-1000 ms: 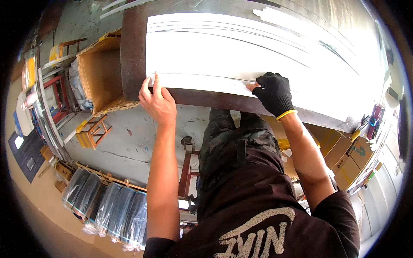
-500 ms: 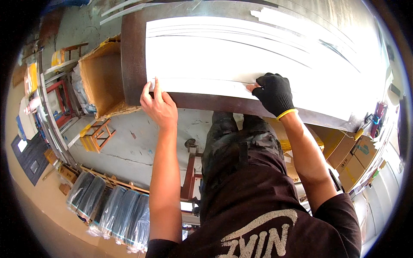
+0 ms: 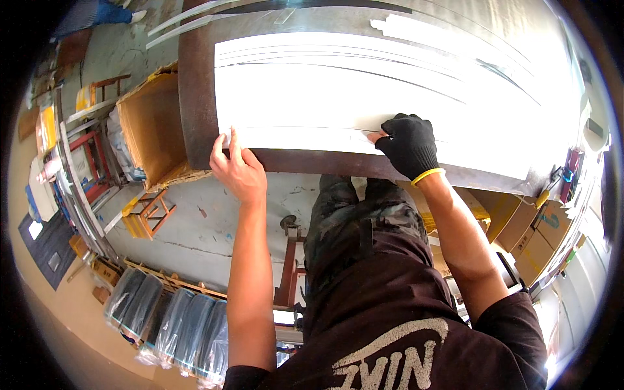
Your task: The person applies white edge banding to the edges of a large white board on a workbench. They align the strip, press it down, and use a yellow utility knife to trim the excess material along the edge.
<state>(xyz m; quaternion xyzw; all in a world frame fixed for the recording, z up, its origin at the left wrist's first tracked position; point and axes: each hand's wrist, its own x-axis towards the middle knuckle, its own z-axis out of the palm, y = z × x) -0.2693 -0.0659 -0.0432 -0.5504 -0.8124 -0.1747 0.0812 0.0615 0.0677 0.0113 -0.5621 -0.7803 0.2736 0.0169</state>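
A large white sheet (image 3: pixel 292 94) lies on a dark-topped table (image 3: pixel 196 110). Along its near side runs a narrow white strip (image 3: pixel 305 138), marked off by a thin line. My bare left hand (image 3: pixel 240 170) is at the strip's left end, fingers apart, with the index finger stretched onto the white surface. On the right, my right hand (image 3: pixel 409 146) wears a black glove with a yellow cuff and bare thumb and fingertip. Its fingers are curled and pressed down at the line; whatever is between them is hidden.
More thin white strips lie at the sheet's far side, and a notched white piece (image 3: pixel 416 29) is beyond. An open cardboard box (image 3: pixel 149 127) stands left of the table, near a small wooden stool (image 3: pixel 148 214). Plastic-wrapped rolls (image 3: pixel 185 322) line the lower left. Someone's blue-clad leg (image 3: pixel 94 19) shows far left.
The view has shifted slightly, so the table sits a little lower and further left. Both hands keep nearly the same places on the strip. More of the other person's leg has come into view.
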